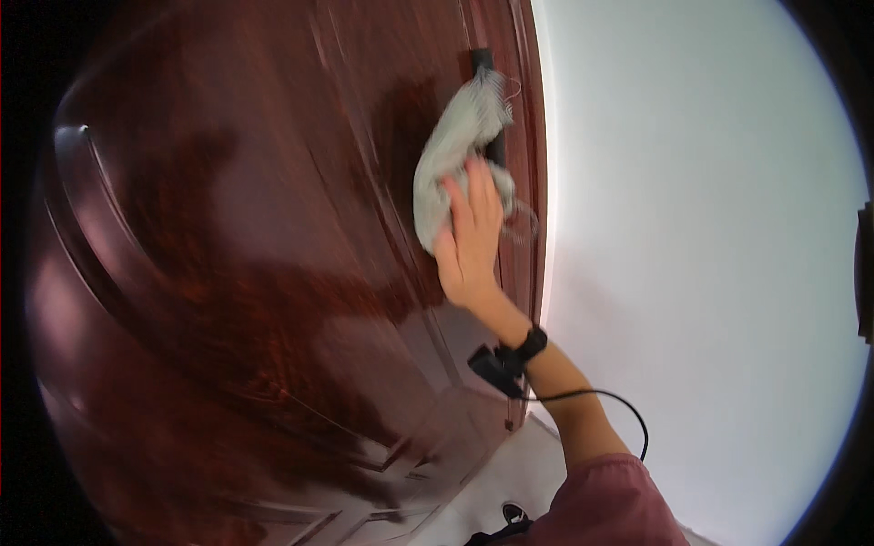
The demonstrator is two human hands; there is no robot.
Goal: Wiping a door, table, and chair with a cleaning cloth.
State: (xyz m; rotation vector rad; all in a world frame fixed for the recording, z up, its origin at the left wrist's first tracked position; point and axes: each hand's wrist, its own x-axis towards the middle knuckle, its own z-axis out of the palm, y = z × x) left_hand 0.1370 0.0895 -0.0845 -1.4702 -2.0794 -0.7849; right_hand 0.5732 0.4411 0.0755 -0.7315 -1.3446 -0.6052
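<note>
My right hand (469, 232) presses a pale grey-white cloth (442, 155) against a glossy dark reddish-brown wooden door (246, 227), its fingers bent over the fabric. The cloth lies over a long black vertical handle (482, 56) near the door's right edge, hiding much of it; its fringed end is blurred. A black strap with a small device and cable (519, 350) is on my right wrist, below a maroon sleeve. My left hand is out of view.
A white wall (692, 227) stands to the right of the door frame (533, 118). A pale floor (510, 464) shows at the bottom, with a dark shoe (513, 512) on it. A dark object (863, 268) sits at the far right edge.
</note>
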